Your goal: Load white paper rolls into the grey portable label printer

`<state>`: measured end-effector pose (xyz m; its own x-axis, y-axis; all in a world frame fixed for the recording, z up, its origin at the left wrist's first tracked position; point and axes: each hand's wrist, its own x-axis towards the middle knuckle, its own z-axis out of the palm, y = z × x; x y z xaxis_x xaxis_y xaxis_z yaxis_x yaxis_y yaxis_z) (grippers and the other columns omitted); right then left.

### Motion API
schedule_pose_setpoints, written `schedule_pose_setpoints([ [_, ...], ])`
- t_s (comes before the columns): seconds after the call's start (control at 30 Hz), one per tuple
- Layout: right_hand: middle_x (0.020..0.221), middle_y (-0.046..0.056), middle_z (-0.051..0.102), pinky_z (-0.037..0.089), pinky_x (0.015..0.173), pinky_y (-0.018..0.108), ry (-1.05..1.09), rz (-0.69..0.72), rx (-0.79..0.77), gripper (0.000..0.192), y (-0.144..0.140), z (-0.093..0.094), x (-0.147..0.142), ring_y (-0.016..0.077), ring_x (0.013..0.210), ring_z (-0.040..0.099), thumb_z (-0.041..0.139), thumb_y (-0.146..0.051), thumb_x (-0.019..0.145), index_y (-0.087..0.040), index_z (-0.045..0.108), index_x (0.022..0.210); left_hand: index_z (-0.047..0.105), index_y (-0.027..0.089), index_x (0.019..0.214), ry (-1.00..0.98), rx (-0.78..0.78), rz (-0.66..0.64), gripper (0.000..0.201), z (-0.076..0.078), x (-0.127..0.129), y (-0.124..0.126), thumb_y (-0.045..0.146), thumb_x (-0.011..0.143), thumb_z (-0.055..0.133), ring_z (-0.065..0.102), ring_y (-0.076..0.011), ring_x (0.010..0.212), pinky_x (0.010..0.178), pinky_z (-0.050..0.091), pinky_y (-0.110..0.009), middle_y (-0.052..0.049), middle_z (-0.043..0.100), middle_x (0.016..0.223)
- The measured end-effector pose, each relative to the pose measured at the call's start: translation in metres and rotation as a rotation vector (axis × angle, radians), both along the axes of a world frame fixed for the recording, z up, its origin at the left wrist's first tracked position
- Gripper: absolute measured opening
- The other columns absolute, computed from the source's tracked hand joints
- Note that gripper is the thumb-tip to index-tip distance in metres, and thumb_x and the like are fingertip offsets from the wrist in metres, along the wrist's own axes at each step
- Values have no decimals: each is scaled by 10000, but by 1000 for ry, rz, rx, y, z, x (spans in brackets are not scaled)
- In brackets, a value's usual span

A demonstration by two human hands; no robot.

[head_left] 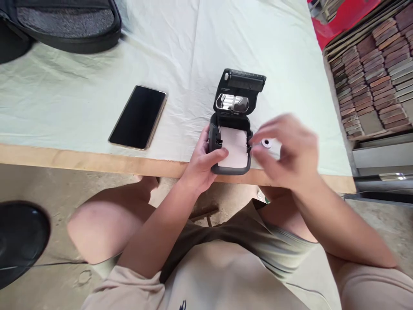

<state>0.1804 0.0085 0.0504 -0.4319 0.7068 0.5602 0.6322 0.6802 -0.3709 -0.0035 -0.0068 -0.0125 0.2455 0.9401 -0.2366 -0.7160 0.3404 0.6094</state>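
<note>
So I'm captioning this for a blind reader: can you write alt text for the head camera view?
A person's left hand grips a small dark grey portable printer, lid open, white paper roll inside, at a cloth-covered table's wooden edge. The blurred right hand hovers beside it, near a small white spool. A black smartphone lies to the left.
</note>
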Motion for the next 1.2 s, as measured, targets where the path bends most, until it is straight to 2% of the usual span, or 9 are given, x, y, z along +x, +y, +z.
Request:
schedule_pose_setpoints([
  [0.13,1524,78,691,578,1048,440,257,-155,-165,406,34,10,7,289,1423,644,723,-379,976,-348,603,1362,684,279,1275,-16,9,30,686,-5,2,2,262,655,980,782,-324,1197,1077,611,-426,-19,788,1111],
  [0.2,1423,62,756,581,1075,431,310,-96,-295,352,43,11,8,267,1336,706,688,-403,1019,-356,600,1357,684,270,1261,-19,12,41,667,-6,3,3,238,655,961,793,-315,1160,1047,622,-420,-15,785,1094],
  [0.3,1221,56,816,599,1041,455,287,-90,-275,207,41,12,7,281,1234,748,646,-408,1054,-351,670,1251,669,265,1245,-32,-2,48,687,-5,3,3,194,620,943,798,-311,1142,1023,629,-409,-7,782,1069],
  [0.5,1393,45,798,610,1110,521,39,27,-296,305,40,16,6,323,1356,726,734,-360,970,-330,750,1273,615,282,1367,-62,-14,44,863,0,4,0,211,592,989,751,-390,1345,1140,612,-464,-38,822,1148],
  [0.57,1434,40,782,609,1147,522,-38,104,-357,356,45,16,4,329,1385,714,759,-395,961,-328,755,1310,623,279,1356,-80,-23,51,770,3,3,0,195,654,926,751,-382,1356,1143,620,-450,-38,830,1130],
  [0.7,1404,59,772,633,1123,501,-97,245,-457,384,49,14,3,305,1305,737,742,-404,998,-272,721,1359,715,249,1138,-144,-52,77,256,11,2,2,350,919,631,732,-350,1396,1131,636,-388,-60,829,1094],
  [0.8,1458,98,725,626,1155,488,-75,304,-403,405,42,9,3,298,1373,696,720,-331,1016,-214,671,1401,741,239,1109,-176,-68,94,346,14,2,1,366,1017,433,705,-337,1438,1167,623,-413,-80,826,1126],
  [1.1,1525,115,681,593,1224,554,-146,166,-203,399,19,14,12,336,1463,650,712,-384,1045,-271,698,1427,674,261,917,-152,-61,199,237,12,11,4,183,1034,483,650,-241,1504,1211,567,-311,-22,756,858],
  [1.2,1472,108,700,634,1160,537,-154,166,-167,482,14,15,18,327,1397,684,759,-343,996,-271,676,1465,650,243,910,-129,-83,212,256,12,13,7,170,1054,451,594,-248,1570,1270,541,-373,-23,729,834],
])
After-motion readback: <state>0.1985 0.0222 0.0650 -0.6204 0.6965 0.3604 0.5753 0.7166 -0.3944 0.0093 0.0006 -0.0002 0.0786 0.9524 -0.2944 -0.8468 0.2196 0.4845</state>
